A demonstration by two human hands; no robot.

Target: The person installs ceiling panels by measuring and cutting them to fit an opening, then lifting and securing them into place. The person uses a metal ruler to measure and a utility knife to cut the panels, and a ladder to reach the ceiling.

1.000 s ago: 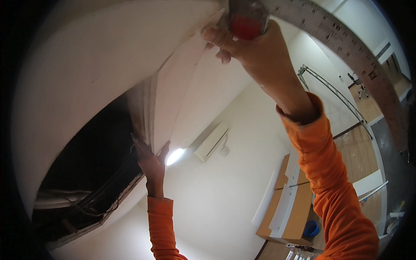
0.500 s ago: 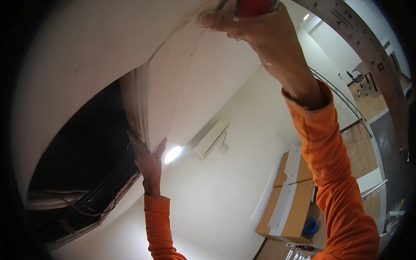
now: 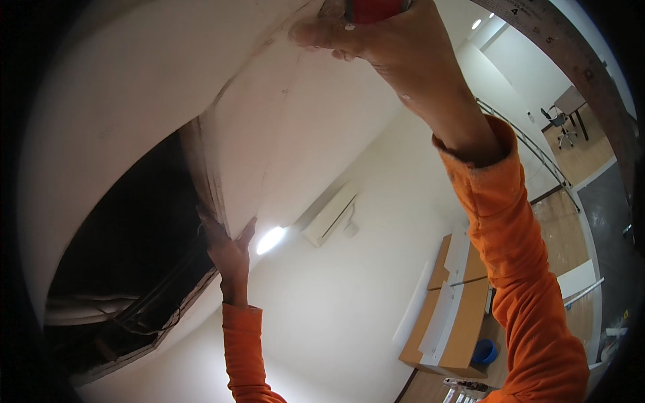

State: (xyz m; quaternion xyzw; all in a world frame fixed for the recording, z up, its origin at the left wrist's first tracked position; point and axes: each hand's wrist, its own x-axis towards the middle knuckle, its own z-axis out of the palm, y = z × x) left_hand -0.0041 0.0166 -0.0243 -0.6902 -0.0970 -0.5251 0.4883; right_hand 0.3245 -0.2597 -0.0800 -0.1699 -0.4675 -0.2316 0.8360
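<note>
Overhead, my right hand (image 3: pixel 410 54) is closed around a red, silver-edged tool (image 3: pixel 376 9) at the top of the view. The upper frame edge cuts off the rest of that tool. Its thumb points left, close to a crack in the white ceiling surface (image 3: pixel 295 127). Lower left, my left hand (image 3: pixel 230 255) grips the ceiling panel edge (image 3: pixel 205 158) beside a dark opening (image 3: pixel 127 221). The left thumb lies on the white face while the other fingers reach around the opening's side. A metal ruler (image 3: pixel 571 54) curves through the upper right, very near the camera.
Cables and a pale pipe (image 3: pixel 91 311) show inside the opening. Beyond are a bright lamp (image 3: pixel 271 240), a wall air conditioner (image 3: pixel 330 213) and wood-topped desks (image 3: pixel 447 316). Below stand a blue bin (image 3: pixel 484 351) and an office chair (image 3: pixel 559 124). A metal railing (image 3: pixel 531 151) runs at the right.
My right hand has shifted slightly left and up with the red tool. The ruler has moved up and right, its lower end now blurred. My left hand stays on the panel edge.
</note>
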